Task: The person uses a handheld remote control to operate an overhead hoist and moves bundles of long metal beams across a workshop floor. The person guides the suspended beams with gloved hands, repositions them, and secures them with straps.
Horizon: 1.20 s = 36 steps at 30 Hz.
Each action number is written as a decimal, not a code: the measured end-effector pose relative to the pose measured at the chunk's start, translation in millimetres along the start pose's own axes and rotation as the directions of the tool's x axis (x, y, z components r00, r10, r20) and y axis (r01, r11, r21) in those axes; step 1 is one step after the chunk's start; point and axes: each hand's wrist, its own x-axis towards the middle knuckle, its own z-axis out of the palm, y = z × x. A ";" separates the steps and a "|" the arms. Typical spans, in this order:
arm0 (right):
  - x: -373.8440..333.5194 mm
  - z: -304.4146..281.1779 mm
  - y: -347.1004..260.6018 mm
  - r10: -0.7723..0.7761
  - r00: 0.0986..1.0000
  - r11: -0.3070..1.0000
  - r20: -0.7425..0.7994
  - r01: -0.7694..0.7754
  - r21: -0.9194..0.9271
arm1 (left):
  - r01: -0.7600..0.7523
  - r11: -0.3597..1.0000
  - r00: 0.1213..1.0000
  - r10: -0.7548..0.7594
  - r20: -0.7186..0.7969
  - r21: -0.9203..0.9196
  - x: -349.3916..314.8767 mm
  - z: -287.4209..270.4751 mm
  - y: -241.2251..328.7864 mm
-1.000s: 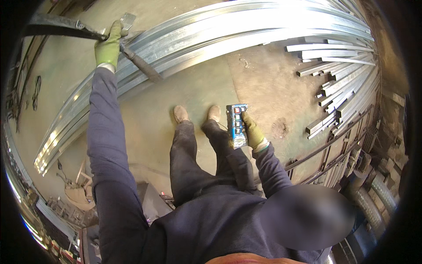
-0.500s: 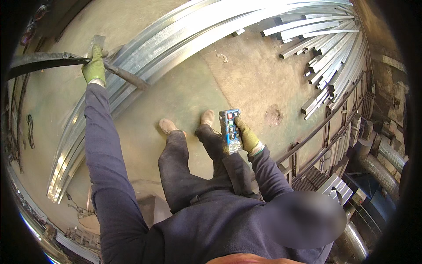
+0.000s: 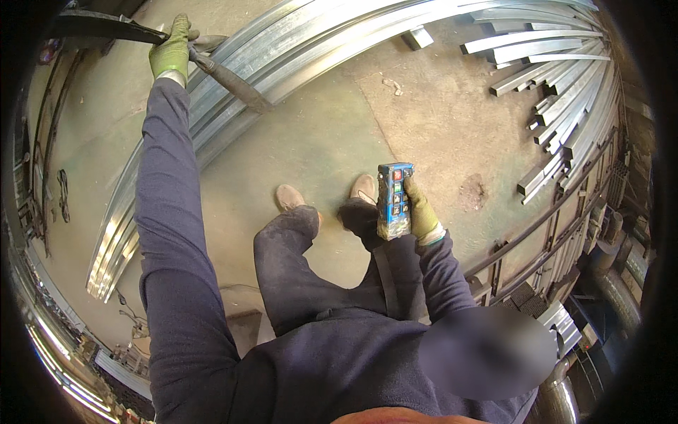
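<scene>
My left hand point(image 3: 171, 53), in a green work glove, is closed round a dark strap point(image 3: 106, 27) at the upper left, arm stretched far out. From beside that hand, a worn grey-brown sling point(image 3: 233, 83) runs across a bundle of long shiny metal profiles point(image 3: 296, 56) to its near edge. Whether it passes underneath is hidden. My right hand point(image 3: 424, 212), gloved in yellowish green, grips a blue remote control point(image 3: 395, 194) in front of my right thigh. Coloured and dark buttons face up on it, with the thumb at its right edge. Its lower end looks wrapped in worn tape.
Many loose metal tubes point(image 3: 558, 106) lie fanned out at the upper right. A short metal offcut point(image 3: 418, 38) rests near the bundle. A dark railing point(image 3: 544, 219) curves along the right, with large pipes point(image 3: 618, 290) beyond. A dark cable point(image 3: 63, 194) lies on the left floor.
The view has shifted, so floor, bundle and feet appear farther right. My left hand has moved farther out along with the strap. The remote stays in my right hand and is now more upright in view.
</scene>
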 end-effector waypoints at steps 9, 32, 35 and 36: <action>124.6 3.0 1.0 -0.024 0.998 1.000 0.063 0.025 -0.014 | -0.138 0.988 0.989 0.135 0.055 0.065 -5.3 1.0 -24.6; 253.6 17.4 -36.2 -0.362 0.860 0.927 0.359 0.373 0.041 | -0.269 0.952 0.963 0.261 -0.072 -0.148 25.2 66.9 -84.0; 269.6 19.7 -37.5 -0.327 0.871 0.939 0.367 0.342 0.027 | -0.253 0.960 0.967 0.248 -0.057 -0.118 41.2 70.9 -90.1; 272.4 20.2 -37.8 -0.321 0.867 0.941 0.380 0.337 0.025 | -0.263 0.959 0.964 0.256 -0.077 -0.102 45.9 70.5 -91.7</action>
